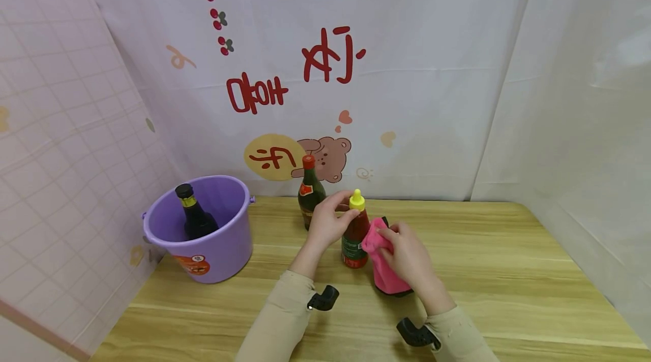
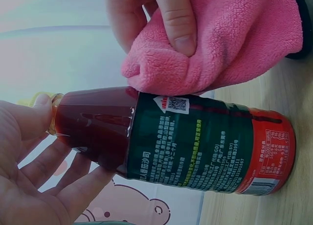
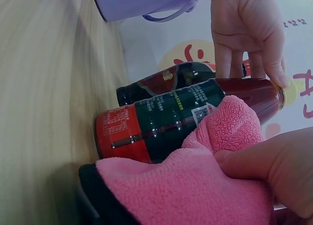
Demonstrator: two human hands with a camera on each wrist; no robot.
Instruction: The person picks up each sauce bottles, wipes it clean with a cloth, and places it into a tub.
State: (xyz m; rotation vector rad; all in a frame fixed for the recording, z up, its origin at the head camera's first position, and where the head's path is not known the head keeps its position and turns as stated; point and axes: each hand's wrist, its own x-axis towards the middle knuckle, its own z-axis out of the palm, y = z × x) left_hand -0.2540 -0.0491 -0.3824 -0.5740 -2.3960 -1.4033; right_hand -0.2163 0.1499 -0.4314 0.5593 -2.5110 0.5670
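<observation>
A sauce bottle (image 1: 355,238) with dark red contents, a green and red label and a yellow nozzle cap (image 1: 357,200) stands upright on the table. My left hand (image 1: 329,221) grips its neck just below the cap, thumb on the near side and fingers behind. In my right hand (image 1: 407,254) is a bunched pink cloth (image 1: 383,263) with a dark edge, pinched between thumb and fingers. In the left wrist view the cloth (image 2: 195,54) lies against the side of the bottle (image 2: 186,142), at the upper part of the label.
Behind my left hand stands a green glass bottle (image 1: 309,192) with a red cap. A purple bucket (image 1: 234,249) on the left holds a dark bottle (image 1: 197,218) with a black cap. The wooden table (image 1: 488,271) meets a printed white curtain (image 1: 432,96) at the back.
</observation>
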